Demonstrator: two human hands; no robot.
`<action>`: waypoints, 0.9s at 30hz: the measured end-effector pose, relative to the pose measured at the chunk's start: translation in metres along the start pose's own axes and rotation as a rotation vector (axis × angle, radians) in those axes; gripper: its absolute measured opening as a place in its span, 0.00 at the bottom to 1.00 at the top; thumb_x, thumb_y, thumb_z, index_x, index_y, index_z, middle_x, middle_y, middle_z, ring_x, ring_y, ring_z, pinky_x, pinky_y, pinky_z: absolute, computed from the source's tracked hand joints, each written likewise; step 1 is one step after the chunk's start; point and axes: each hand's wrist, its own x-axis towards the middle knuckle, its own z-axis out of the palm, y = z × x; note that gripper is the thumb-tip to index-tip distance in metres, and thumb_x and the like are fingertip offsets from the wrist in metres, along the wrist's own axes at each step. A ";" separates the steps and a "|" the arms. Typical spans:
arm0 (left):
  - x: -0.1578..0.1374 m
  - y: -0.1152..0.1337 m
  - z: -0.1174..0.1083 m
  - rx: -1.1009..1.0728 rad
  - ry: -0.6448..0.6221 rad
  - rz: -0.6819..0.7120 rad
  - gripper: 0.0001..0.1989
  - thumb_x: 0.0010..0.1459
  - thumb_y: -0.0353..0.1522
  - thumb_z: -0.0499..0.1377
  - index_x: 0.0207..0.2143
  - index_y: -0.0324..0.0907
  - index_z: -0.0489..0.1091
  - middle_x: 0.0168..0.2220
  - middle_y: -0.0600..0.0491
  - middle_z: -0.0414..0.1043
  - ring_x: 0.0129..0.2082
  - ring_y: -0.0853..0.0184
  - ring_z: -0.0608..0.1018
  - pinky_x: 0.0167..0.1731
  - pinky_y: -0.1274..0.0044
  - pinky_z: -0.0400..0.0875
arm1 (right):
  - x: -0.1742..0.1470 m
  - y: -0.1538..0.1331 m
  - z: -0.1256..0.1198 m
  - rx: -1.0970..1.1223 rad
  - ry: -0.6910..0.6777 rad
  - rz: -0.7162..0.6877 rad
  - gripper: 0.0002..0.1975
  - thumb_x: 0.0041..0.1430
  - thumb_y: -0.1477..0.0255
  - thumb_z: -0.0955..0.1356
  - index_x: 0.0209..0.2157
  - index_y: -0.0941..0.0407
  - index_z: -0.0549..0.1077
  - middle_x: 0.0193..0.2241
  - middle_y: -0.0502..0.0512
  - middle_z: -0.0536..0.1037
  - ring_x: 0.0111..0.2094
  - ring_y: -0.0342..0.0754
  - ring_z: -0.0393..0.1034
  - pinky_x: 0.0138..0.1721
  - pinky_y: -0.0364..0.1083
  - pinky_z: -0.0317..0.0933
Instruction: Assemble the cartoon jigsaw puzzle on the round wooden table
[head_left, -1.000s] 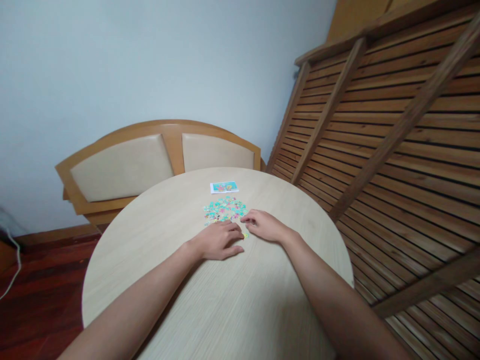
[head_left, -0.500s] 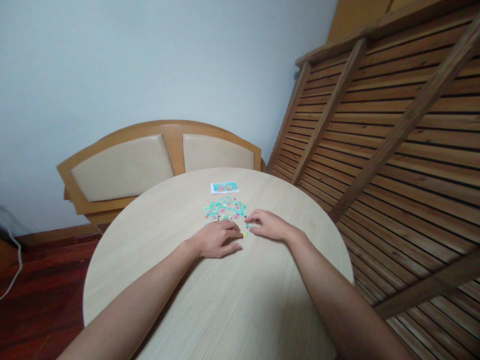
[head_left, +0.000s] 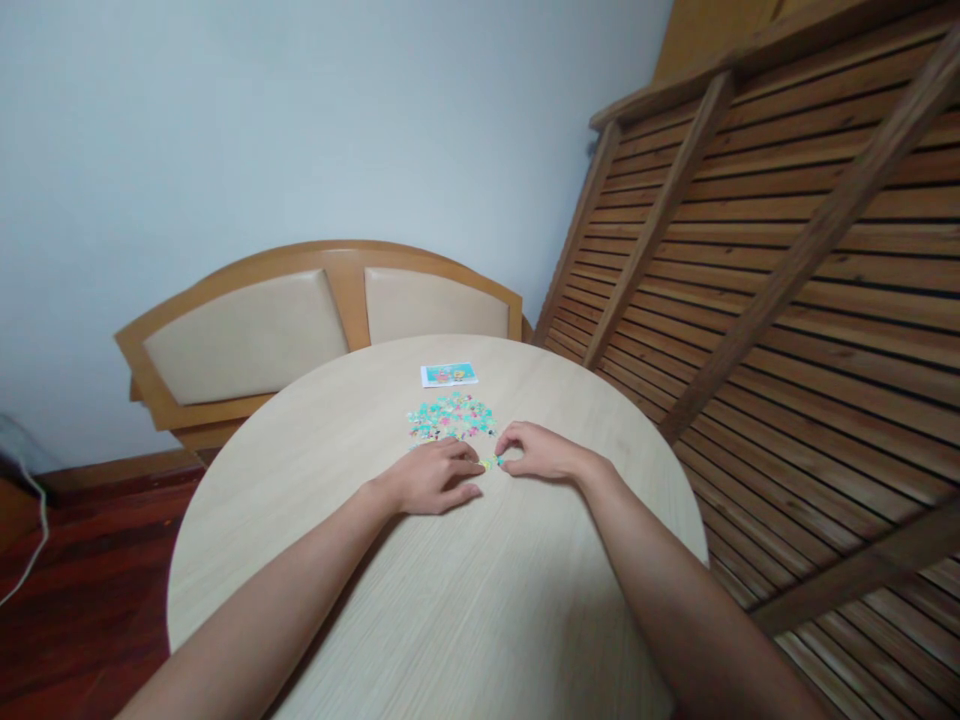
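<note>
Small jigsaw puzzle pieces [head_left: 450,411], mostly teal with some pink and yellow, lie in a loose heap on the round table. My left hand [head_left: 435,475] rests palm down at the heap's near edge, thumb apart, its fingertips against a yellow puzzle piece [head_left: 487,464]. Just right of that piece, my right hand [head_left: 538,451] is closed in a pinch on a small teal puzzle piece [head_left: 500,461]. The fingers of my left hand hide part of the heap's lower side.
Behind the heap lies a picture card [head_left: 450,375] with cartoon figures on teal. The pale round table [head_left: 465,610] stands against a padded wooden headboard [head_left: 345,290]. A slatted wooden panel [head_left: 750,300] leans on the right. A white cable [head_left: 37,530] hangs at the left.
My right thumb and fingers have come round the teal piece and moved it slightly toward the yellow piece. My left hand has barely moved.
</note>
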 end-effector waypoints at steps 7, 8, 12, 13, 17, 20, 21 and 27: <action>-0.001 -0.001 -0.001 0.010 -0.004 -0.022 0.20 0.69 0.42 0.51 0.53 0.41 0.72 0.51 0.44 0.73 0.50 0.57 0.75 0.53 0.66 0.67 | 0.000 0.000 0.000 0.030 -0.032 -0.039 0.15 0.50 0.72 0.72 0.42 0.56 0.80 0.41 0.57 0.80 0.43 0.52 0.72 0.46 0.47 0.64; -0.001 -0.001 -0.001 0.012 -0.005 -0.024 0.20 0.69 0.42 0.50 0.54 0.41 0.72 0.51 0.44 0.73 0.50 0.57 0.75 0.53 0.66 0.67 | 0.000 0.000 0.000 0.030 -0.031 -0.035 0.14 0.50 0.72 0.72 0.40 0.56 0.80 0.40 0.56 0.80 0.43 0.52 0.72 0.46 0.47 0.64; -0.001 -0.002 -0.001 0.007 0.002 -0.022 0.20 0.69 0.42 0.50 0.54 0.41 0.71 0.51 0.43 0.73 0.51 0.57 0.75 0.53 0.66 0.67 | 0.000 -0.001 -0.001 0.026 -0.030 0.000 0.12 0.49 0.72 0.72 0.37 0.57 0.80 0.38 0.56 0.79 0.41 0.51 0.72 0.46 0.47 0.64; -0.001 -0.002 -0.001 0.004 0.005 -0.020 0.20 0.69 0.42 0.50 0.54 0.42 0.71 0.51 0.43 0.73 0.51 0.57 0.75 0.53 0.66 0.67 | -0.001 -0.001 -0.001 0.030 -0.030 0.007 0.12 0.48 0.72 0.72 0.37 0.57 0.80 0.39 0.56 0.79 0.41 0.51 0.72 0.45 0.47 0.64; -0.001 -0.003 0.000 -0.002 0.014 -0.010 0.20 0.69 0.43 0.49 0.55 0.42 0.71 0.51 0.43 0.73 0.51 0.57 0.74 0.54 0.65 0.67 | 0.000 -0.004 0.001 0.068 -0.032 0.007 0.12 0.48 0.72 0.72 0.37 0.57 0.79 0.38 0.55 0.78 0.39 0.49 0.72 0.44 0.46 0.64; -0.001 -0.003 0.000 -0.004 0.015 -0.008 0.21 0.69 0.43 0.50 0.55 0.42 0.70 0.51 0.43 0.72 0.51 0.57 0.74 0.54 0.65 0.66 | 0.001 -0.006 0.005 0.092 -0.034 -0.015 0.11 0.49 0.72 0.72 0.38 0.58 0.78 0.37 0.54 0.78 0.39 0.49 0.72 0.43 0.46 0.64; -0.001 -0.003 0.000 -0.002 0.014 -0.010 0.21 0.69 0.43 0.50 0.56 0.42 0.70 0.51 0.43 0.72 0.51 0.56 0.74 0.54 0.65 0.66 | 0.002 -0.006 0.006 0.094 -0.033 -0.023 0.11 0.50 0.72 0.72 0.38 0.58 0.78 0.37 0.54 0.78 0.39 0.49 0.71 0.43 0.46 0.64; -0.001 -0.003 0.000 -0.003 0.005 -0.010 0.21 0.68 0.43 0.51 0.56 0.42 0.70 0.51 0.43 0.72 0.51 0.56 0.74 0.53 0.65 0.67 | 0.004 -0.006 0.010 0.077 -0.016 -0.057 0.11 0.51 0.68 0.74 0.38 0.57 0.78 0.37 0.55 0.78 0.39 0.49 0.72 0.42 0.46 0.63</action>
